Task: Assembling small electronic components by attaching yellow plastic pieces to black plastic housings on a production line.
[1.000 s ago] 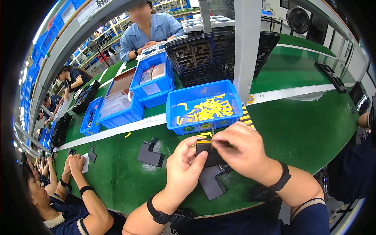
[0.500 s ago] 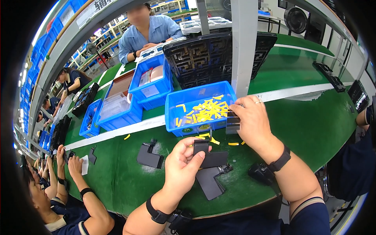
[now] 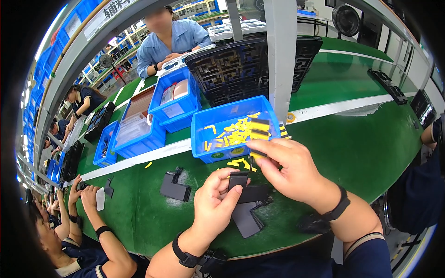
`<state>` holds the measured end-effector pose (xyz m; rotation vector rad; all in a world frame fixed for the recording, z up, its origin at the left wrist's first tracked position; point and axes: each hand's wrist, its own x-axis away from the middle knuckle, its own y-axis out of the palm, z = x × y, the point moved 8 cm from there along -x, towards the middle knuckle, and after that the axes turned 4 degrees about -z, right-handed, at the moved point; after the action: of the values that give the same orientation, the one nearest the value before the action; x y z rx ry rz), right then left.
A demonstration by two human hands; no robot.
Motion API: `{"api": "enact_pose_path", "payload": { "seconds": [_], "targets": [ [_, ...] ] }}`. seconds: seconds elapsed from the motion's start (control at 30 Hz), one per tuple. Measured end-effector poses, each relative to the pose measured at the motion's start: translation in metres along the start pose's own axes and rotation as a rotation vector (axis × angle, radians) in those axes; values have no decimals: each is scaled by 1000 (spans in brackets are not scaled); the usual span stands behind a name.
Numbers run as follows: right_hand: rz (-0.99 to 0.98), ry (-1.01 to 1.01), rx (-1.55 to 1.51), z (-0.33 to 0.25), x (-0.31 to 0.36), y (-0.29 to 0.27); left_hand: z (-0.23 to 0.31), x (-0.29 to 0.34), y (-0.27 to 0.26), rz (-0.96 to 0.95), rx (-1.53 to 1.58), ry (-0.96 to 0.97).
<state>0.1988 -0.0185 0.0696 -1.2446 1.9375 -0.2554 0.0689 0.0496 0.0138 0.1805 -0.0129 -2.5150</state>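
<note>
My left hand [image 3: 214,204] is closed on a flat dark-grey L-shaped piece [image 3: 254,194], thumb on top of its upright arm. My right hand [image 3: 299,169] pinches a small black-and-yellow strip [image 3: 258,153] just above that piece, apart from it. Beyond is a blue bin [image 3: 196,139] with a pile of yellow strips [image 3: 235,133] inside. Black-and-yellow strips [image 3: 259,126] show at the bin's right side. A similar dark L-shaped piece [image 3: 245,221] lies on the table below my hands, partly hidden. More L-shaped pieces [image 3: 175,187] are stacked to the left.
Blue bins [image 3: 139,147] with papers and parts stand at the far left. A black moulded tray [image 3: 227,69] leans behind a grey post [image 3: 281,69]. Loose yellow strips [image 3: 238,162] lie on the green table [image 3: 352,153]. Co-workers sit at left [image 3: 113,241] and across [image 3: 178,39].
My right hand has moved from the bin's right wall toward me and left, bringing a strip close to my left hand. My left hand still holds the L-shaped piece.
</note>
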Motion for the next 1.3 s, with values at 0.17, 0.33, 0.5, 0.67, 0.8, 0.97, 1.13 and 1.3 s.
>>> {"api": "enact_pose_path", "payload": {
  "seconds": [0.17, 0.33, 0.5, 0.67, 0.8, 0.97, 1.13, 1.3],
  "targets": [
    [202, -143, 86, -10, 3, -10, 4, 2, -1, -2, -76, 51],
    [139, -45, -46, 0, 3, -3, 5, 3, -1, -3, -93, 62],
    [60, 170, -420, 23, 6, 13, 6, 2, -1, 12, -55, 54],
    [55, 106, -263, 16, 5, 11, 3, 1, -2, 9, 19, 39],
    [59, 82, -229, 8, 5, 9, 0, 0, -2, 9, 74, 15],
    [67, 56, -168, 5, 5, 11, -2, -1, -4, -4, 90, 7],
    [88, 5, -80, 0, 6, 11, 6, -4, -16, -56, -58, -1],
    [102, 187, -151, 24, 8, 2, 7, -28, -95, 98, -411, -130]
  ]
}}
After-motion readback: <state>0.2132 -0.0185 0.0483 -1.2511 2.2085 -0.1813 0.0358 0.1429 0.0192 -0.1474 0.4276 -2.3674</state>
